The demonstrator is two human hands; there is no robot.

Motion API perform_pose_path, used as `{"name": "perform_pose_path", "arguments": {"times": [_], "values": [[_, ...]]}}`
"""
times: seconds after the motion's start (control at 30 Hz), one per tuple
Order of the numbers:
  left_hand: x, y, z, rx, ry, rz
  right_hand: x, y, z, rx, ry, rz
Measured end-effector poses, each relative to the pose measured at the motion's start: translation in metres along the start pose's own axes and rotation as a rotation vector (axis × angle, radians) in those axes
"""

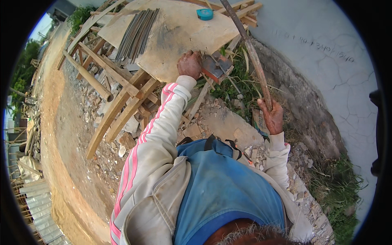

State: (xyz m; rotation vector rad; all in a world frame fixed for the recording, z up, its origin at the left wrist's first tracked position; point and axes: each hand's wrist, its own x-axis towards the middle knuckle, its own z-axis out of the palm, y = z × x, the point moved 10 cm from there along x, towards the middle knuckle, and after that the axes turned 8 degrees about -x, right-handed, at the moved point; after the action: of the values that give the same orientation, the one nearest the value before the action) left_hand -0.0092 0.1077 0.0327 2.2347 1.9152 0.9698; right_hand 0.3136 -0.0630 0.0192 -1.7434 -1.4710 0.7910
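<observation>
My right hand (272,116) is wrapped round the lower end of a long rusty metal pipe (251,47). The pipe slants up and away to the far edge of view. My left hand (190,64) is closed at the near edge of a wooden board (175,30); what its fingers hold, if anything, is hidden. Just right of it sits a reddish metal block (215,67) with a dark top and upright pegs. A thin metal rod (232,83) sticks out from the block toward me. A bundle of thin steel rods (138,34) lies on the board, left of my left hand.
A teal tape measure (205,14) rests at the board's far side. Wooden beams (118,107) and a bamboo pole (87,76) jut out at left. Rubble (196,130) and weeds (237,79) cover the ground. A grey wall (326,53) with handwriting stands at right.
</observation>
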Motion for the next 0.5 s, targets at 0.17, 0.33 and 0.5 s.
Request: {"name": "perform_pose_path", "arguments": {"times": [0.17, 0.33, 0.5], "values": [[0.001, 0.001, -0.007, -0.084, 0.069, 0.064, -0.032, 0.022, -0.029, -0.072, 0.079, 0.004], [0.003, 0.003, -0.005, -0.018, 0.038, 0.039, -0.059, 0.034, -0.033, -0.304, 0.133, -0.033], [0.005, -0.001, -0.002, -0.071, -0.004, 0.0, -0.066, 0.053, -0.045, -0.333, 0.032, -0.04]]}}
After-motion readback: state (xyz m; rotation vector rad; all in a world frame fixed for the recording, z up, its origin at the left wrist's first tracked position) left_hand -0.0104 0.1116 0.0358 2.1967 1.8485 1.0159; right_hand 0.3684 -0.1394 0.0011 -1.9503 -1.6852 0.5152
